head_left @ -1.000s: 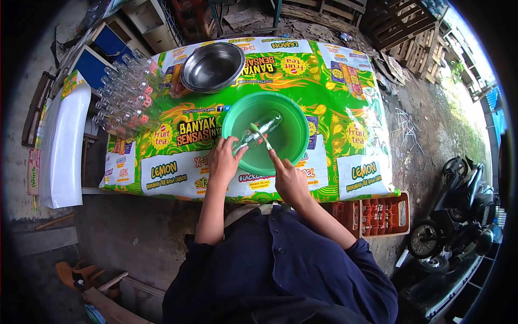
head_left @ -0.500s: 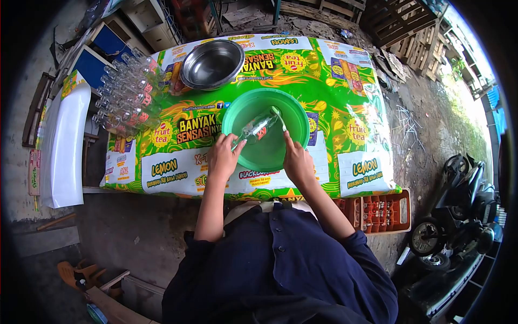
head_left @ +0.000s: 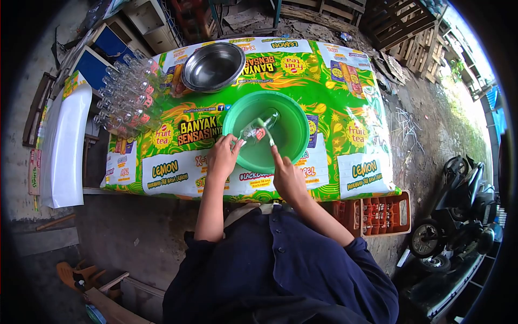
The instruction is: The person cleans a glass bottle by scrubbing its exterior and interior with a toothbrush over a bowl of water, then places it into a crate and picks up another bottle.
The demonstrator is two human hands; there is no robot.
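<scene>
A green plastic basin (head_left: 299, 108) stands on the table in front of me. Inside it, a clear glass bottle (head_left: 251, 133) with red print lies tilted, its far end toward the upper right. My left hand (head_left: 224, 156) is closed around the near end of the bottle at the basin's left rim. In my right hand (head_left: 290, 177), a small pale-handled brush (head_left: 269, 138) is gripped with the index finger along the handle. Its head lies over the bottle's upper side, apparently touching the glass.
Many clear bottles (head_left: 129, 97) stand grouped at the table's left end. A steel bowl (head_left: 213, 67) sits behind the basin. Printed green plastic (head_left: 345, 110) covers the table. A red crate (head_left: 384, 216) stands below its right front edge; a motorcycle (head_left: 453, 216) is further right.
My right hand has moved left and slightly toward me. The brush head has shifted from the bottle's far right end to the left, over its middle. My left hand stays on the bottle.
</scene>
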